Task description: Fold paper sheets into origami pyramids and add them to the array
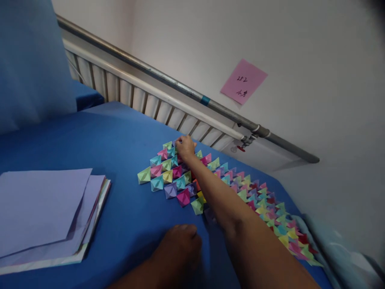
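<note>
Several rows of small folded paper boats (171,190) in green, pink, blue, purple, yellow and red stand on the blue surface (126,136). My right hand (185,147) reaches to the far left end of the rows. Its fingers are pinched at a purple paper boat (173,143), which they mostly cover. My right forearm passes over the middle rows and hides part of them. Nearer to me, my left hand (180,245) lies curled in a fist on the blue surface, with nothing showing from it.
A stack of coloured paper sheets (45,208), purple on top, lies at the left. Behind the surface run a white radiator (138,98) and a metal pipe (168,80). A pink note (244,82) is on the wall. Light-blue fabric (33,64) hangs at upper left.
</note>
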`<state>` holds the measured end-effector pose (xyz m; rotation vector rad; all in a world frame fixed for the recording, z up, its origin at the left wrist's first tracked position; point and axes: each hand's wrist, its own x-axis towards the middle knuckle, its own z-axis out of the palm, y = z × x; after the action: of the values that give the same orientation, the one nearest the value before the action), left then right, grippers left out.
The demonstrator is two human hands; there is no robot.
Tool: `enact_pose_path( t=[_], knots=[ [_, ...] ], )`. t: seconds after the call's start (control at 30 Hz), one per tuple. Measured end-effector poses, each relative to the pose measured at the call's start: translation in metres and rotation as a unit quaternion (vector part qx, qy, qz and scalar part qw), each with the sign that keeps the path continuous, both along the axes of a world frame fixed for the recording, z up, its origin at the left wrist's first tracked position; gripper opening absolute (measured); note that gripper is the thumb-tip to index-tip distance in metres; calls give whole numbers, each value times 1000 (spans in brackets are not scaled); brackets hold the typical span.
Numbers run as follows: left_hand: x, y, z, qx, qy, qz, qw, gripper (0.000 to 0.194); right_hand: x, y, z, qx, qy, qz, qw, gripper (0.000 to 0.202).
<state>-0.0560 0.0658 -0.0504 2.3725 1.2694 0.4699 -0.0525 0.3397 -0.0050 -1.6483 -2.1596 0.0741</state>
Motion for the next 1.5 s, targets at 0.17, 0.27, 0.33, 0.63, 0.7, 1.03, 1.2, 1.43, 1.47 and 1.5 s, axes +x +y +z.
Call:
enact_pose_path(
  t=[0.17, 0.27, 0.33, 0.63, 0.7, 1.03, 1.2, 1.43, 1.47, 1.5],
  knots=[
    [-1, 1, 3, -16, 21, 6, 1000, 14, 1, -1, -3, -6, -13, 1, 1000, 26],
    [-1, 0, -1, 4, 0, 2, 1000, 13, 1, -2, -5, -7, -14, 6, 1000, 24],
    [-1, -1, -5, 19, -12, 3, 1000, 13, 0, -3, -7, -8, -14, 9, 1000, 23],
    [-6, -1, 7, -34, 14, -13, 999, 15, 25, -18, 38, 54, 14, 23, 998, 30],
    [-7, -2, 12, -55, 20, -15, 998, 17, 44, -39, 56, 87, 40, 39, 995, 27],
    [-14, 1, 10, -33, -12, -16, 999, 11, 174, -256, 25, 144, 44, 182, 972, 18],
    [-19, 5, 2, 10, -73, -25, 997, 13, 227, -308, 0, 176, 26, 136, 975, 16],
    [-22, 6, 7, 24, -67, 21, 997, 19, 256, -337, -3, 156, 46, 145, 976, 15],
    [-21, 5, 9, 24, -60, 33, 997, 19, 257, -338, -5, 143, 52, 157, 976, 16],
    [-20, 4, 10, 24, -50, 47, 997, 19, 258, -338, -8, 130, 56, 169, 975, 17]
  ],
)
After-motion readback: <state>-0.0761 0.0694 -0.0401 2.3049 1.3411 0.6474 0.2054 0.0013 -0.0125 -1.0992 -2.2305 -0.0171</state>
